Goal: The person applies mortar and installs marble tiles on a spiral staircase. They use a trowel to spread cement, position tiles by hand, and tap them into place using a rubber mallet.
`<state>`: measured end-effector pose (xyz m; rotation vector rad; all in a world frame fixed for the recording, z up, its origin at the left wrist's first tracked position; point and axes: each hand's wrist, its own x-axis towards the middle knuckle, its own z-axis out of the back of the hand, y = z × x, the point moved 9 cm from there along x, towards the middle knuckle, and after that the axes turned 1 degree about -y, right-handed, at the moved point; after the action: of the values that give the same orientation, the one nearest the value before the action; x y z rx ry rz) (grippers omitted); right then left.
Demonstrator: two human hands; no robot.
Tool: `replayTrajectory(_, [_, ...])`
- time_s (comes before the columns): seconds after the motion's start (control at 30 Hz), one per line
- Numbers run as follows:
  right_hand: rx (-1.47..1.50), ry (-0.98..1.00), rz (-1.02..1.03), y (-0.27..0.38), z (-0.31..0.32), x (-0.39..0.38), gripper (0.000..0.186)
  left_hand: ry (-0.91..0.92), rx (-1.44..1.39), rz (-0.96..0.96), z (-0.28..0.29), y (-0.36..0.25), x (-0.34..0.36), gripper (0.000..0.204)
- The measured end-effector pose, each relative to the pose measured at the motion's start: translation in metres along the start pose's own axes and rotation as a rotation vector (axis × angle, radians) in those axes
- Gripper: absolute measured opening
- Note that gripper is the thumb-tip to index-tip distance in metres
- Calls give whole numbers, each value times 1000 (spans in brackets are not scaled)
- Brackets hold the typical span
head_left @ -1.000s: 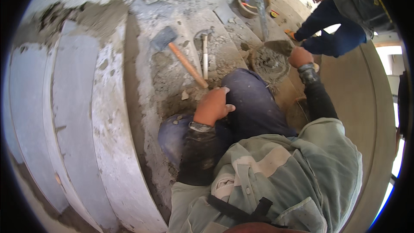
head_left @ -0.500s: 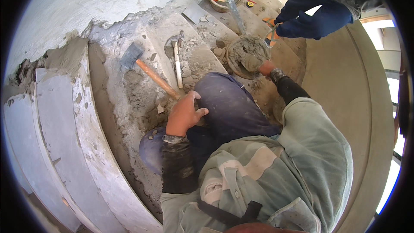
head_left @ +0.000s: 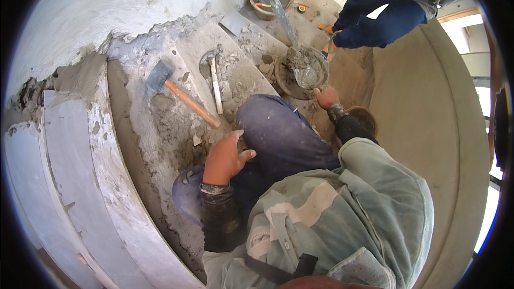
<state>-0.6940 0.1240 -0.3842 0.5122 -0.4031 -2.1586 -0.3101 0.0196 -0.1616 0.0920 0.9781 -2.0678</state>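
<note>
My right hand (head_left: 326,98) is closed at the near rim of a round mortar bucket (head_left: 280,78), around the handle of a trowel. The wet, shiny trowel blade (head_left: 309,77) lies among the grey mortar (head_left: 303,59) in that bucket. My left hand (head_left: 224,159) hovers beside my bent knee, thumb and fingers apart and holding nothing. Just beyond it lies a mallet (head_left: 184,96) with a dark head and a wooden handle. A hammer (head_left: 215,80) with a pale handle rests on the step farther right.
Pale slabs (head_left: 69,155) line the left side below a rough-edged wall (head_left: 134,0). A bucket with tools (head_left: 266,13) and a tape measure (head_left: 302,8) sit farther up the steps. A metal bar (head_left: 276,8) slants above the mortar bucket. Another person (head_left: 375,21) stands at upper right. A second bowl (head_left: 364,119) is by my right wrist.
My right hand has drawn back toward me from inside the bucket to its near rim, and the trowel blade now shows. My left hand stays by my knee.
</note>
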Motion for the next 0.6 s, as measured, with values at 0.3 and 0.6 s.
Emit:
replayTrajectory(0.3, [-414, -41, 435, 180, 190, 31, 45, -7, 11, 11, 1, -1, 4, 58])
replayTrajectory(0.6, [-34, 273, 1188, 483, 297, -83, 29, -115, 38, 44, -7, 18, 10, 39])
